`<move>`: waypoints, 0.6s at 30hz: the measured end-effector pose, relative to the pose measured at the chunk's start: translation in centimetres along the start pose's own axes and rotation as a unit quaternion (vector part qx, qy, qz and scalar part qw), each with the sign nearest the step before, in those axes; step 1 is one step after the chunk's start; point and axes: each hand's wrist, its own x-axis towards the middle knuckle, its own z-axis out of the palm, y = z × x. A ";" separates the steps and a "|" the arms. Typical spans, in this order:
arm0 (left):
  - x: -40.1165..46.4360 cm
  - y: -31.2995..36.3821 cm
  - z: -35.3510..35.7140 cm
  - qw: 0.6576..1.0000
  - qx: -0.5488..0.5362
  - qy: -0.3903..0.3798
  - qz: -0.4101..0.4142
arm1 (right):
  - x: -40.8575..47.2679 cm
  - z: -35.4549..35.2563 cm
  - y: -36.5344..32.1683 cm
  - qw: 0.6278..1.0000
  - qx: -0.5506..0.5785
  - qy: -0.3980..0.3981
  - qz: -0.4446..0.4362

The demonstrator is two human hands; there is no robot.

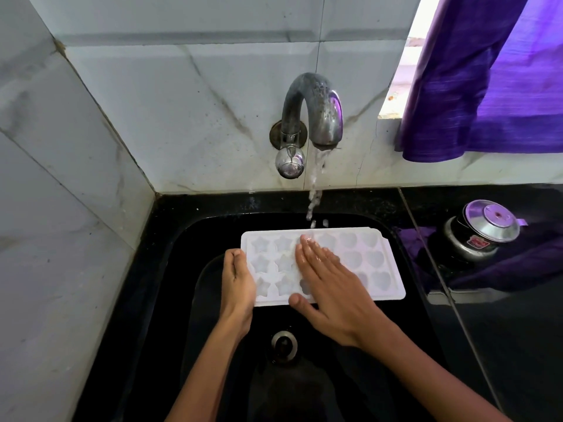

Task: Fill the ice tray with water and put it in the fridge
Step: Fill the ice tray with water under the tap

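tap (pixel 310 111) running onto ice tray (pixel 377 269); left hand (pixel 237 284) grips its edge, right hand (pixel 332 287) flat on top, holding nothing; fridge trip looks still to come

A white ice tray (pixel 377 263) with star and heart moulds sits at the centre, over a glossy black sink (pixel 170 269). At 12 o'clock hangs a dull grey tap (pixel 310 108) on white, brown-veined marble tiles (pixel 182 102). A purple curtain (pixel 493 86) fills 2 o'clock; a silver pot (pixel 481 229) with a red label stands at 3 o'clock.

Marble-tiled walls (pixel 152 95), black counter (pixel 502 330), purple curtain (pixel 493 86) over bright window (pixel 405 65).
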 end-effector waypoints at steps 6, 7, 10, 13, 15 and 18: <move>0.4 0.4 0.6 1.000 -0.011 -0.005 0.005 | 1.7 -0.2 -0.2 1.000 -0.006 0.019 -0.016; 0.5 0.5 0.6 1.000 -0.016 -0.001 0.008 | 1.6 -0.1 -0.4 0.999 -0.011 0.013 -0.039; 0.9 0.8 0.5 1.000 -0.020 0.009 0.020 | 0.6 0.0 -0.6 0.997 -0.010 -0.007 -0.077; 1.0 0.7 0.2 0.999 -0.031 0.004 0.024 | 0.3 -0.7 0.7 0.999 -0.013 0.005 -0.031; 0.6 0.5 0.5 0.999 -0.040 -0.021 0.010 | 1.0 -1.2 1.5 1.000 -0.018 0.023 0.008; -0.2 0.2 1.8 0.998 -0.032 -0.056 0.002 | 2.2 -1.2 0.4 0.999 -0.019 0.027 -0.004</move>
